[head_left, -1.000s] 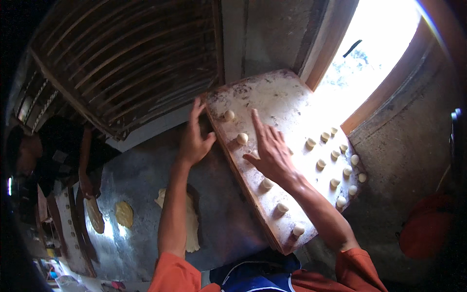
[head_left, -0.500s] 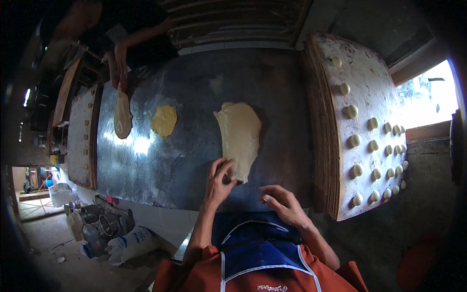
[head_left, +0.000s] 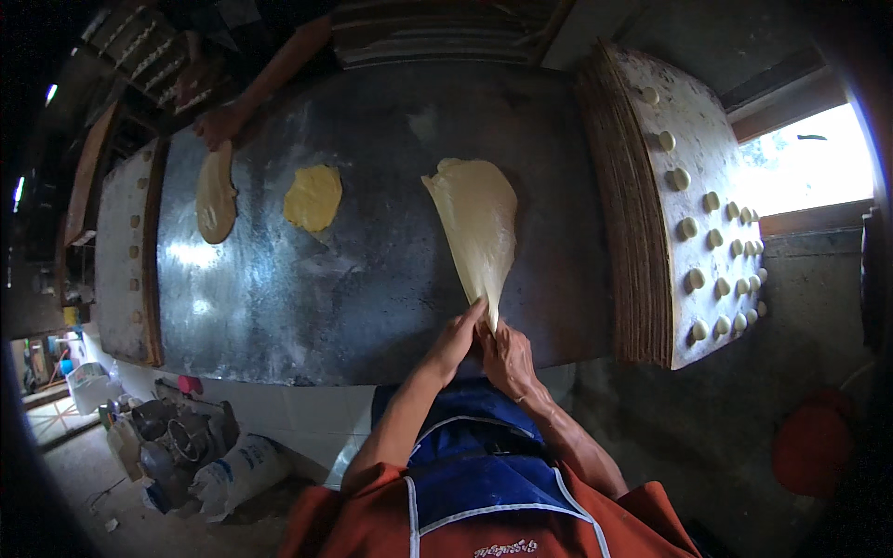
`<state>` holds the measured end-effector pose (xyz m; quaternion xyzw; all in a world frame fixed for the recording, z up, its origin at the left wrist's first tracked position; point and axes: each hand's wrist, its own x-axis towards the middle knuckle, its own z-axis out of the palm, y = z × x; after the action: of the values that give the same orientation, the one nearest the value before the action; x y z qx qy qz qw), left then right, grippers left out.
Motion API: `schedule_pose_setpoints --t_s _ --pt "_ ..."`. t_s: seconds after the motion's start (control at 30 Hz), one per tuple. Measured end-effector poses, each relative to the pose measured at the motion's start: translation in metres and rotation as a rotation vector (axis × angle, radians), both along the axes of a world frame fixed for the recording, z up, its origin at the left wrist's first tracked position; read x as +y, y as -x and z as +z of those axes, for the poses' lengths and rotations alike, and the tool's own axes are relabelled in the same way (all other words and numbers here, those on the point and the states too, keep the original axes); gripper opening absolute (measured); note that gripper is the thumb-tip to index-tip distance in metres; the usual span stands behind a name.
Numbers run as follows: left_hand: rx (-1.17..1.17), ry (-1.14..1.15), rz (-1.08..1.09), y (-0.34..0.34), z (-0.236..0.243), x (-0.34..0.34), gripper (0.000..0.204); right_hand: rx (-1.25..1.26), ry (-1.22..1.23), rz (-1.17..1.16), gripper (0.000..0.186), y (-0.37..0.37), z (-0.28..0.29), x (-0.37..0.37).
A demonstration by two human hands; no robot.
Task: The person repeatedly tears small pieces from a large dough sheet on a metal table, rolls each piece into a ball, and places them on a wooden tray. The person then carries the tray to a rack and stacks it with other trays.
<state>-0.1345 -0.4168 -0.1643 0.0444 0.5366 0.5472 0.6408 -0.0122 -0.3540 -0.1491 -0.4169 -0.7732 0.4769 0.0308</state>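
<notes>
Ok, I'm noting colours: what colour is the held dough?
The dough is pale cream, clearest in the head view.

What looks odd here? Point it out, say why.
Little stands out. The dough balls on the top board sit unevenly: bunched toward its near end, sparse at the far end. The large dough shows no visible damage.

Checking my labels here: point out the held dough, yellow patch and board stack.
Held dough (head_left: 479, 219): head view, on its broad middle.
Yellow patch (head_left: 313, 198): head view, centre of its top.
Board stack (head_left: 640, 232): head view, on its layered side.
</notes>
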Motion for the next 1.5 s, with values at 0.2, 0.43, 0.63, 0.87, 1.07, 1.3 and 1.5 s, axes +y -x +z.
schedule_pose_setpoints --t_s 0.2,0.43,0.63,0.87,1.07,1.3,1.5 --pt "-0.928 -0.160 0.122 -0.008 -0.049 0.026 0.040 -0.034 0.091 0.356 0.025 -0.052 0.041 0.002" --pt "0.406 -0.246 -0.210 -0.003 -0.022 -0.021 0.034 0.724 0.385 0.268 0.051 0.041 0.060 0.059" --pt "1.072 -0.009 -0.996 -0.006 0.062 -0.023 0.017 0.503 0.669 0.517 0.039 0.101 -0.039 0.039" --pt "1.157 -0.499 -0.315 0.032 0.125 -0.031 0.021 0.541 0.597 -0.029 0.042 0.006 0.019 0.069" --pt "0.293 -0.151 0.005 0.023 0.072 -0.046 0.035 0.378 0.479 0.290 0.060 -0.031 0.060 0.045" --pt "0.400 -0.258 -0.040 0.016 0.073 -0.034 0.038 0.354 0.109 0.254 0.034 -0.017 0.073 0.035" --pt "1.067 -0.245 -0.288 0.034 0.053 -0.047 0.027 0.827 1.042 0.743 0.020 -0.072 0.053 0.073"
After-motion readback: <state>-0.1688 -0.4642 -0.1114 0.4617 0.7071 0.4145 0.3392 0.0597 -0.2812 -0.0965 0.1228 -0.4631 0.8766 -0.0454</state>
